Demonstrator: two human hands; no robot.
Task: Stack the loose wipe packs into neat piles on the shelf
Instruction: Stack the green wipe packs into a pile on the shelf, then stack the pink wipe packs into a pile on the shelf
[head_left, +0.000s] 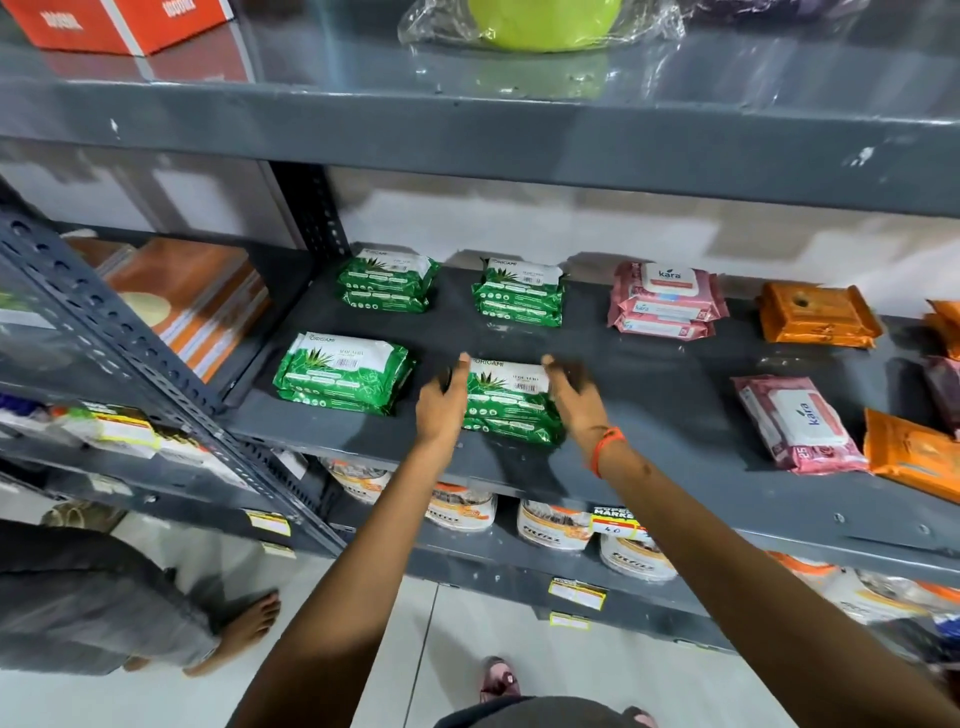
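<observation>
1. The shelf (675, 415) under the hands was grey painted metal, scuffed and faintly glossy.
2. The green wipe packs (511, 402) between the left hand (441, 402) and right hand (576, 400) had shiny plastic film.
3. Right of the right hand, the pink pack (797, 423) looked crinkled and glossy.

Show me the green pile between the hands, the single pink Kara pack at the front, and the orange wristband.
green pile (511, 392), head view, top pack's printed face.
pink Kara pack (800, 423), head view, white label flap.
orange wristband (605, 449), head view, band on the right wrist.
</observation>
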